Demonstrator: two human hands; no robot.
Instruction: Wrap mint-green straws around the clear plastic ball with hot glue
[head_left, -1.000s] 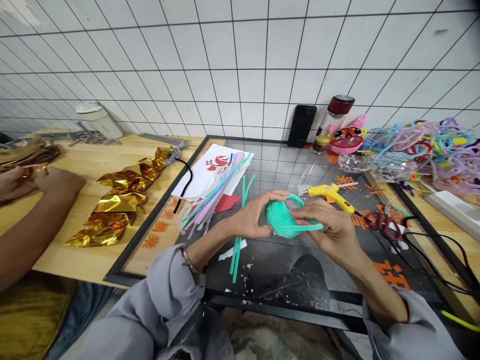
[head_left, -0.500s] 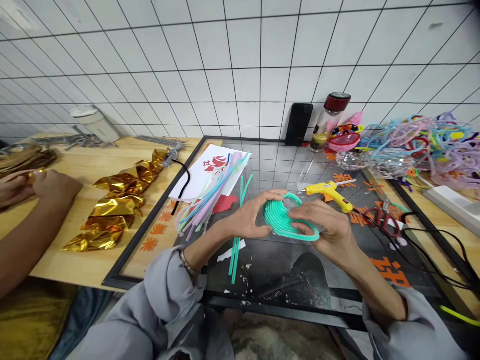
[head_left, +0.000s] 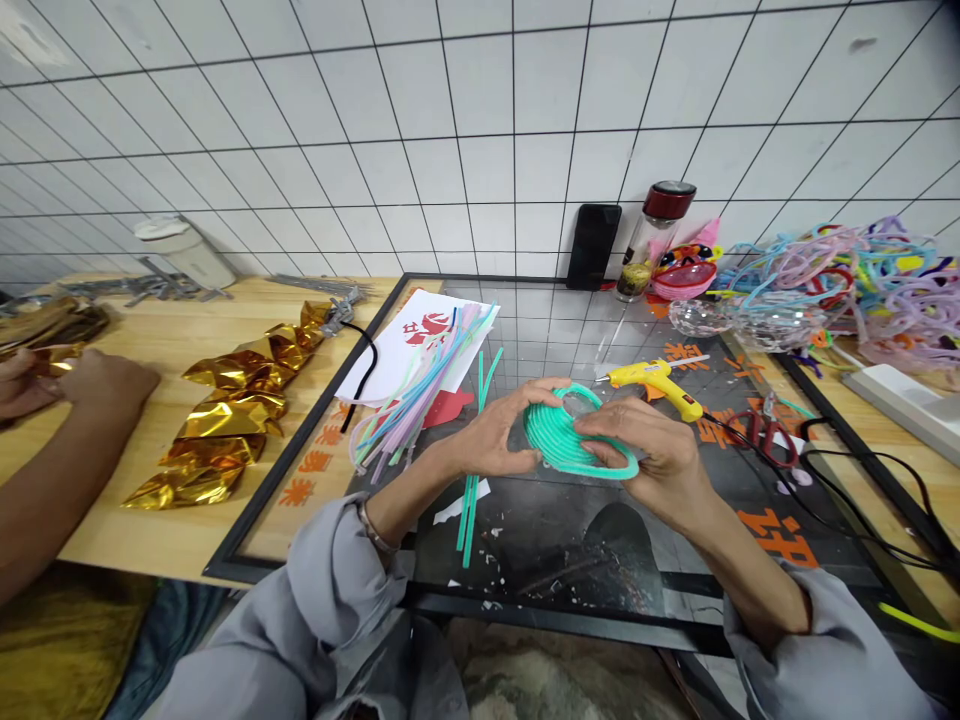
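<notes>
A coiled piece of green pipe cleaners (head_left: 553, 434) is held in the air over the dark glass tabletop. My left hand (head_left: 501, 432) grips its left side, thumb below and fingers over the top edge. With my right hand (head_left: 649, 440) I pinch a loop at the coil's right side, the thumb and fingertips closed on it. Two loose green pipe cleaners (head_left: 469, 515) lie on the glass below my left wrist. A yellow glue gun (head_left: 656, 382) rests just beyond my right hand, its nozzle pointing left.
A bundle of pastel pipe cleaners (head_left: 420, 385) lies across white paper (head_left: 379, 340). Red-handled scissors (head_left: 772, 440) and black cables are at right, before a tangled pipe-cleaner heap (head_left: 847, 275). A phone (head_left: 593, 246) and glass bottle (head_left: 649, 240) stand at the wall. Another person's hands work beside gold foil (head_left: 225, 410).
The view has shifted very slightly. Both my hands keep the same hold on the green coil, which has hardly moved.
</notes>
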